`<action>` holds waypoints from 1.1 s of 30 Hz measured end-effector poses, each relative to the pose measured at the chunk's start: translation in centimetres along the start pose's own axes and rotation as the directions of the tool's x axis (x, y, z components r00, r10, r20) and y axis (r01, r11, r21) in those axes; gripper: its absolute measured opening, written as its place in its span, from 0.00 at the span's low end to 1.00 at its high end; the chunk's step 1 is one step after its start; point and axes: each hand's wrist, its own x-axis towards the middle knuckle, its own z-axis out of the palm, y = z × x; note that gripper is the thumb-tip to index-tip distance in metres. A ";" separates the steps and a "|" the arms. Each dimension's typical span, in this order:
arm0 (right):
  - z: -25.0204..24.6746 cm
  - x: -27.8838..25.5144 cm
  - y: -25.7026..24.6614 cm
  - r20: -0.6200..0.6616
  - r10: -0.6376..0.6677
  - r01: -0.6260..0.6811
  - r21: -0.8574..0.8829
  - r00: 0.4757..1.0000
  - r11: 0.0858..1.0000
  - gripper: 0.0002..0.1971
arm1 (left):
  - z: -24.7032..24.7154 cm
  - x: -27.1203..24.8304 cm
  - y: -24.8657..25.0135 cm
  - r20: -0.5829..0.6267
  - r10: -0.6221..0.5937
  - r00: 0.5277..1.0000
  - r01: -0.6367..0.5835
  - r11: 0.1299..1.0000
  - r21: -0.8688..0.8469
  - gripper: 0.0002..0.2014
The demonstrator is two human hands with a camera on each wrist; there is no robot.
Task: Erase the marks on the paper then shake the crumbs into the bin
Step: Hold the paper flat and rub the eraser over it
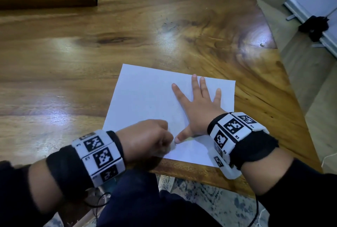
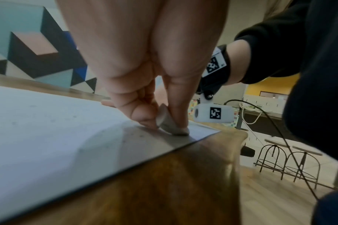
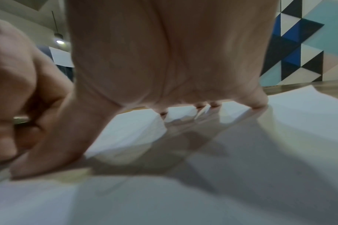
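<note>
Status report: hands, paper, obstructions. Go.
Left hand pinching eraser, rubbing paper near its front edge. Right hand flat, pinning sheet. Nothing blocking; bin not in view.

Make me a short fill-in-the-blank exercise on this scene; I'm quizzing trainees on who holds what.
1. The left hand pinches an ____.
2. The right hand lies flat with spread fingers on the ____.
3. The eraser touches the paper near the table edge ____ to the person.

Missing words: eraser; paper; nearest
</note>
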 end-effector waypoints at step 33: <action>0.8 -0.9 1.3 -0.009 0.026 -0.025 0.090 1.000 0.996 0.72 | -3.0 -1.9 -5.8 -0.312 -0.248 0.917 0.253 0.967 -0.025 0.05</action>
